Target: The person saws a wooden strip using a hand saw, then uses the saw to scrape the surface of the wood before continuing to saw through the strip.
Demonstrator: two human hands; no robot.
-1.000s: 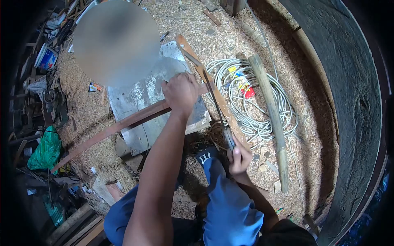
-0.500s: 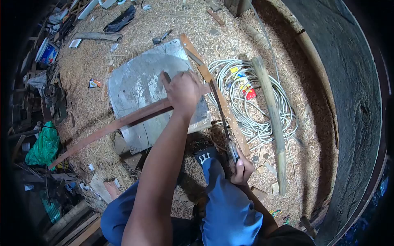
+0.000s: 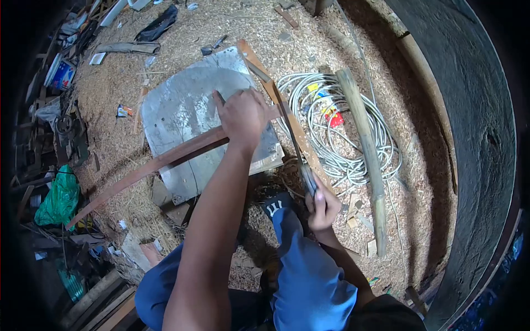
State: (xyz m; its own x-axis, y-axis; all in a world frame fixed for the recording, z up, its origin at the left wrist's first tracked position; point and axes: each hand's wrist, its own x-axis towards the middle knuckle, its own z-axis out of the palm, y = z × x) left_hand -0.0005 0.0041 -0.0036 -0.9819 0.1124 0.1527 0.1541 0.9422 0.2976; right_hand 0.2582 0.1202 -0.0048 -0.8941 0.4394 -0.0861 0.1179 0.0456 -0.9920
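My left hand [image 3: 243,118] is closed over a long reddish-brown wooden strip [image 3: 165,159], pressing it across a worn grey-topped slab [image 3: 185,91]. The end of a short dark stick [image 3: 218,99] juts out beside that hand. My right hand [image 3: 324,207] grips the near end of a long, narrow saw [image 3: 293,135], whose blade is seen almost edge-on and whose teeth do not show. The blade crosses the strip near its right end, just right of my left hand. Under the blade, an orange-brown board [image 3: 301,138] runs along the slab's right side.
Right of the board lies a coil of pale cable [image 3: 353,149], with a wooden pole [image 3: 367,143] across it. A large dark timber [image 3: 464,138] curves along the right. Wood shavings cover the ground. At left are a green plastic bag [image 3: 59,198] and piled scrap.
My right hand has pushed the saw forward, away from my body. My left hand keeps its hold on the strip. The whole view has shifted slightly.
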